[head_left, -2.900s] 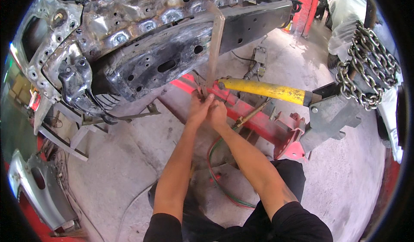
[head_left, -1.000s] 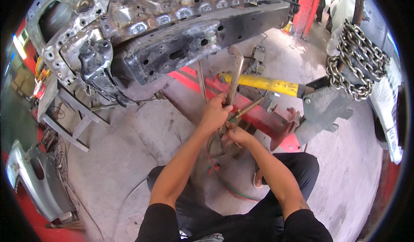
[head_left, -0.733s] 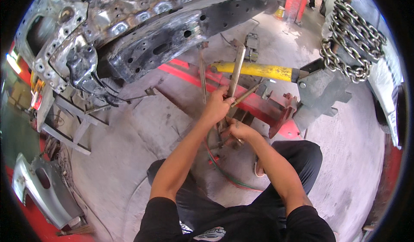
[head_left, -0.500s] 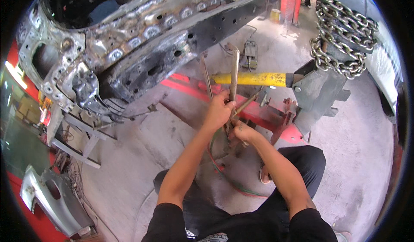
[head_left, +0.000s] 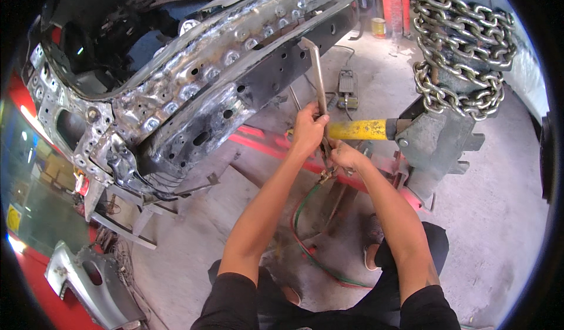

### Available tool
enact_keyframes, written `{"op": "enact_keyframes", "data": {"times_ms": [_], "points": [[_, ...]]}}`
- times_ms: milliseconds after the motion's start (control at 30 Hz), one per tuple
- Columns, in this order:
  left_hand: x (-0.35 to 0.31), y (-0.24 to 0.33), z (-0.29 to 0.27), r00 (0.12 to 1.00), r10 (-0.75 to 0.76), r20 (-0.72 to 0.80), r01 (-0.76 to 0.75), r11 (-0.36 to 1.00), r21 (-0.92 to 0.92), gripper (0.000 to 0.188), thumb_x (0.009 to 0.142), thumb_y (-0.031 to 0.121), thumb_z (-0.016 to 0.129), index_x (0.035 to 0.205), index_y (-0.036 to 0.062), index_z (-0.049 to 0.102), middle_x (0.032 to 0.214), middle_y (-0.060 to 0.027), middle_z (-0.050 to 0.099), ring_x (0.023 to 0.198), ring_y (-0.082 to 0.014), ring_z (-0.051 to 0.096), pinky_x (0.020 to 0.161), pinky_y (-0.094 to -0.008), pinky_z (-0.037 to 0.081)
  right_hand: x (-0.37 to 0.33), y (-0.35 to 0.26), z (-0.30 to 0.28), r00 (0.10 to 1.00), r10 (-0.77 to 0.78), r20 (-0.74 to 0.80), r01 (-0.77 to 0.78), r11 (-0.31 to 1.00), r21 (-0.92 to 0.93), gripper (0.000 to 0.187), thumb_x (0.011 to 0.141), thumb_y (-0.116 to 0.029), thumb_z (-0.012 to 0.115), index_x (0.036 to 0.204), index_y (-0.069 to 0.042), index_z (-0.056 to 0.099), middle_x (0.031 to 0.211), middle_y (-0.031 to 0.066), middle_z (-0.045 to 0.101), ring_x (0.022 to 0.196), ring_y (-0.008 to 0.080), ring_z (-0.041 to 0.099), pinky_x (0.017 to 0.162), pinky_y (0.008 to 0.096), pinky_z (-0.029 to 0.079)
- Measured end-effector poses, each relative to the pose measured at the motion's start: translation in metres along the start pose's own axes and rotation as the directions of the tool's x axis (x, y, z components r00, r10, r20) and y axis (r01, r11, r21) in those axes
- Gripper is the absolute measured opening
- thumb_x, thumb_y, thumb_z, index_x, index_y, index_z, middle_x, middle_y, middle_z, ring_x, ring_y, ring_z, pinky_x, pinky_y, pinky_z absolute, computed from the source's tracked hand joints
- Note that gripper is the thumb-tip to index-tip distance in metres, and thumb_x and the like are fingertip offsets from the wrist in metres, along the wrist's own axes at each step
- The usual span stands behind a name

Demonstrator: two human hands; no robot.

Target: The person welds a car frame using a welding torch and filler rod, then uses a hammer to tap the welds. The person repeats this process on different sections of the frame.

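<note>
A gas torch [head_left: 319, 77] with a long metal neck and bent tip rises between my hands, its tip in front of the dark bumper beam [head_left: 267, 83]. My left hand [head_left: 309, 129] is closed around its lower neck. Just below and to the right, my right hand [head_left: 346, 156] is wrapped around the body, whose grip is largely hidden by the fingers. Red and green hoses [head_left: 299, 209] hang from its lower end and curve to the floor. The beam runs along the bare, scuffed metal front of a car body [head_left: 191, 77].
A yellow hydraulic ram [head_left: 364, 130] lies right behind my hands, joined to a grey steel bracket [head_left: 435, 142]. Above it hangs a heavy chain [head_left: 458, 51] in coils. A foot pedal [head_left: 348, 83] sits on the floor beyond. At the lower left stands a silver fender [head_left: 100, 283].
Both hands have moved up and slightly right with the torch, bringing its tip in front of the beam. My view has shifted, and more of the hoses shows.
</note>
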State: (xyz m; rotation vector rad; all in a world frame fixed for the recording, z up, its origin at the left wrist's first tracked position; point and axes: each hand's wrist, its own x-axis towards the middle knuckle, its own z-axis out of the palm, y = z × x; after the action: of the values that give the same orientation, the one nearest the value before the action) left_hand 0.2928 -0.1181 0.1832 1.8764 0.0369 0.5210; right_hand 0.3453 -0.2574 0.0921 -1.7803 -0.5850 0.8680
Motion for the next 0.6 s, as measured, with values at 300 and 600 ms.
{"op": "enact_keyframes", "data": {"times_ms": [300, 600], "points": [[0.033, 0.013, -0.003, 0.994, 0.096, -0.052, -0.089, 0.989, 0.114, 0.028, 0.093, -0.003, 0.066, 0.121, -0.0060, 0.067, 0.101, -0.0149, 0.076, 0.089, -0.0210, 0.070, 0.084, -0.0351, 0.055, 0.043, -0.018, -0.026, 0.974, -0.225, -0.007, 0.225, 0.974, 0.010, 0.065, 0.082, -0.002, 0.050, 0.147, 0.000, 0.048, 0.089, 0.0135, 0.068, 0.072, 0.0255, 0.069, 0.055, 0.0389, 0.056], [0.039, 0.005, -0.013, 0.977, 0.126, -0.170, -0.104, 0.986, 0.130, 0.027, 0.092, -0.002, 0.068, 0.119, -0.0067, 0.068, 0.101, -0.0158, 0.077, 0.088, -0.0207, 0.070, 0.081, -0.0365, 0.055, 0.054, -0.036, -0.014, 0.967, -0.251, 0.049, 0.250, 0.968, 0.026, 0.076, 0.078, -0.003, 0.058, 0.153, -0.011, 0.047, 0.091, 0.0124, 0.070, 0.062, 0.0241, 0.065, 0.038, 0.0397, 0.045]]}}
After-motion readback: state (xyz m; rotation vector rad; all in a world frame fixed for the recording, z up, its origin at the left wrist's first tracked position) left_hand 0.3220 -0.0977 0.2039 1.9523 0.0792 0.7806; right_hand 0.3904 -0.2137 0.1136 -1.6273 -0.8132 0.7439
